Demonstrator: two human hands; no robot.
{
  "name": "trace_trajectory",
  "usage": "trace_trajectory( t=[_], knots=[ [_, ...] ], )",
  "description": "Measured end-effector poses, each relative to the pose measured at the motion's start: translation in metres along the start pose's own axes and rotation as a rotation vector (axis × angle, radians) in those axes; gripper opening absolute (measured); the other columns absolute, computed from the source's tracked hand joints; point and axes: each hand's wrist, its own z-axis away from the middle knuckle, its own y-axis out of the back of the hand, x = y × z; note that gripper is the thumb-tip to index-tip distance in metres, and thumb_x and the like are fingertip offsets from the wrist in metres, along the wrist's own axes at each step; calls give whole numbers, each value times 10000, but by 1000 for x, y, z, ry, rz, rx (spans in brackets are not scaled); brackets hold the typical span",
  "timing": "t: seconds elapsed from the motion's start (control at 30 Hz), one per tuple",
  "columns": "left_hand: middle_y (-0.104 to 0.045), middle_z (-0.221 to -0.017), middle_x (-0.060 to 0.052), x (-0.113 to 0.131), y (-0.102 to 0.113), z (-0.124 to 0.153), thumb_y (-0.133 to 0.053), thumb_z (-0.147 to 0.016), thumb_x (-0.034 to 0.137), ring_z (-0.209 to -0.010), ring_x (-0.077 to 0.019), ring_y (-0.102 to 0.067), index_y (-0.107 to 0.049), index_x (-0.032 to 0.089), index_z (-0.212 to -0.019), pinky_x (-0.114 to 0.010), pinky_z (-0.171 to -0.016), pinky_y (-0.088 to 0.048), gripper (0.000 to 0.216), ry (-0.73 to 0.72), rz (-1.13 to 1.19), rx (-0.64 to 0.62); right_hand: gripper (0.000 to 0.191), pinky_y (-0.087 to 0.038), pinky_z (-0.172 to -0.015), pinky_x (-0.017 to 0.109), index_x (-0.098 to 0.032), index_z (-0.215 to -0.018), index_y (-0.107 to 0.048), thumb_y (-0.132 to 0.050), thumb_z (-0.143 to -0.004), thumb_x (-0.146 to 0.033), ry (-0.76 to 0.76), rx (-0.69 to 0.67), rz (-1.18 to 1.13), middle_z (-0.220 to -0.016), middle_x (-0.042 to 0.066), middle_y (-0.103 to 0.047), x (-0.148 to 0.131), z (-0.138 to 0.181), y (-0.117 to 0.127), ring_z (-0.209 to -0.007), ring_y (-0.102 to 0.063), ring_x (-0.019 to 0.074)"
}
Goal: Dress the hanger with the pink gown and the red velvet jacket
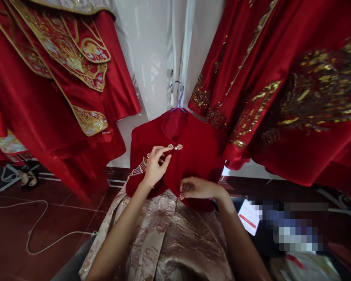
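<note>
A sleeveless red vest (203, 144) hangs from a purple hanger (179, 99) in front of me. Across its neck opening sits a beaded clasp (178, 147) with pearl-like beads. The index fingertip of my left hand (156, 166) touches the clasp's left side, with the thumb a little apart below. Lower on the front edge, my right hand (197, 188) is closed, its curled fingers at a second beaded clasp (180, 198); the fingertips are partly hidden. Strands of beaded trim (139, 168) run along the vest's left side, partly behind my left hand.
Pinkish patterned fabric (152, 230) spreads below the vest. Embroidered red garments (76, 78) hang left, and sequined red garments (280, 97) hang right. A pale cable (32, 230) lies on the tiled floor. A lit phone screen (249, 218) is at lower right, beside a blurred-out area.
</note>
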Motion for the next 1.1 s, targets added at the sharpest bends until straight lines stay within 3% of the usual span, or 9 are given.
trace_trajectory(
  t=[0.13,0.33,0.47,0.7,1.1],
  knots=[
    [-522,-1086,-61,7,3,-14,-445,-909,323,-1021,-176,-505,-567,284,-1175,-307,-840,-472,294,-139,-335,-89,242,-455,-641,245,-135,-819,-584,-658,-723,-345,13,-8,-1,-754,35,-629,-5,-5,-2,-672,-578,122],
    [-528,-1013,-71,2,7,-28,-443,-905,345,-940,-199,-494,-599,229,-1045,-351,-838,-436,239,-217,-596,-94,204,-452,-643,236,-142,-805,-568,-644,-730,-315,48,-62,-37,-752,20,-620,-2,-13,-4,-672,-575,109],
    [-546,-1031,-83,-3,10,-31,-445,-903,318,-987,-221,-487,-595,207,-985,-394,-875,-416,204,-270,-585,-112,201,-454,-643,236,-144,-802,-575,-650,-725,-313,13,-55,-10,-747,15,-622,0,-16,-5,-666,-571,106],
    [-607,-1039,-52,-9,9,-44,-428,-906,253,-1064,-181,-521,-550,207,-983,-467,-1102,-271,151,-409,-418,-208,198,-467,-669,240,-148,-828,-596,-658,-726,-306,0,-55,3,-798,24,-645,-11,-12,-7,-707,-589,114],
    [-606,-868,-23,-16,12,-49,-439,-902,247,-887,-164,-560,-524,195,-893,-518,-1114,-260,100,-411,-342,-219,280,-467,-687,246,-155,-883,-582,-664,-746,-385,17,-22,-27,-821,37,-655,-13,-14,-11,-750,-608,128]
  ],
)
